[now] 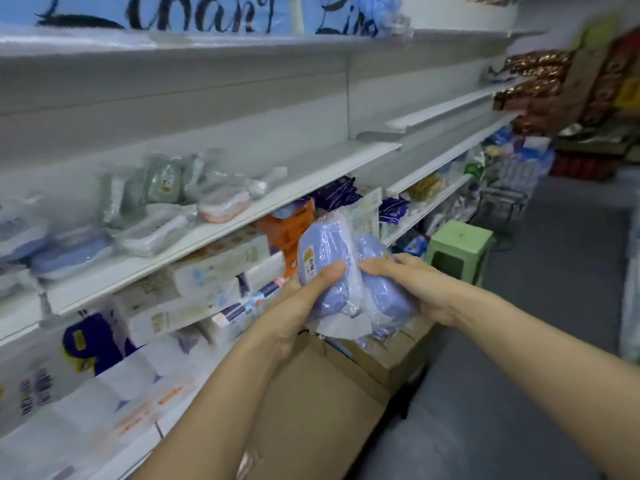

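Care now: left grip [298,306] curls round one blue pack [325,265], right grip [415,289] round the other pack [384,296], both over the carton [311,393], so hold snug and lay them flat on the shelf [311,168].

Both hands, left hand [304,296] and right hand [412,285], grip seemingly two wrapped blue boxes [329,251].
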A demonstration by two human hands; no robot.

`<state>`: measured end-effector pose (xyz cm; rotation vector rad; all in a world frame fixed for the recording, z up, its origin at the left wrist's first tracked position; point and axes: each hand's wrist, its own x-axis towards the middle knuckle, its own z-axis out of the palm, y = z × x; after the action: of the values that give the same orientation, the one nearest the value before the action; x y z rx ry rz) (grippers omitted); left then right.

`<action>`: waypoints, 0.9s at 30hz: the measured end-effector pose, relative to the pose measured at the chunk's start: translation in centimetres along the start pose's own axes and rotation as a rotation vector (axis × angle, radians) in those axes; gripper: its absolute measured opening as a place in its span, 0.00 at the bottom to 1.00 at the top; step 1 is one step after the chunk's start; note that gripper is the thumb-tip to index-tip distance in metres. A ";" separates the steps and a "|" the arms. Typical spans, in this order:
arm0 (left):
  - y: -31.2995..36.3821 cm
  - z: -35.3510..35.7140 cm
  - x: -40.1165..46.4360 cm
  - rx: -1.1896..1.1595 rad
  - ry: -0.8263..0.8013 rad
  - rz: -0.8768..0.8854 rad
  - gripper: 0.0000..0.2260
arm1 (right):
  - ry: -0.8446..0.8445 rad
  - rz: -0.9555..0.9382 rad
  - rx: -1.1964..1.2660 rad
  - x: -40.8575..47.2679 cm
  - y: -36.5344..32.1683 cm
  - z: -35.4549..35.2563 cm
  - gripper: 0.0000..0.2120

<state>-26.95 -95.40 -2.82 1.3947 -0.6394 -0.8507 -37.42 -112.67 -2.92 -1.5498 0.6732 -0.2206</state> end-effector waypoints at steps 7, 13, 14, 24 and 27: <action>-4.8 4.9 15.1 0.186 0.095 -0.054 0.32 | 0.204 -0.012 -0.071 8.6 1.5 -11.9 0.40; -10.7 6.7 26.8 0.075 0.263 -0.241 0.22 | 0.171 0.095 -0.191 21.4 5.8 -19.9 0.32; -11.5 6.9 28.4 0.061 0.289 -0.275 0.27 | 0.161 0.125 -0.224 23.2 6.3 -21.0 0.32; -22.4 7.8 41.9 -0.041 0.526 -0.569 0.34 | 0.092 0.257 -0.388 39.8 14.2 -27.7 0.32; -26.8 8.2 45.0 -0.032 0.658 -0.655 0.34 | 0.030 0.269 -0.454 45.1 18.4 -28.0 0.37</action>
<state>-11.79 -136.33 -33.00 1.7581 0.3575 -0.8182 -20.94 -159.66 -28.99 -1.8636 0.9950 0.1209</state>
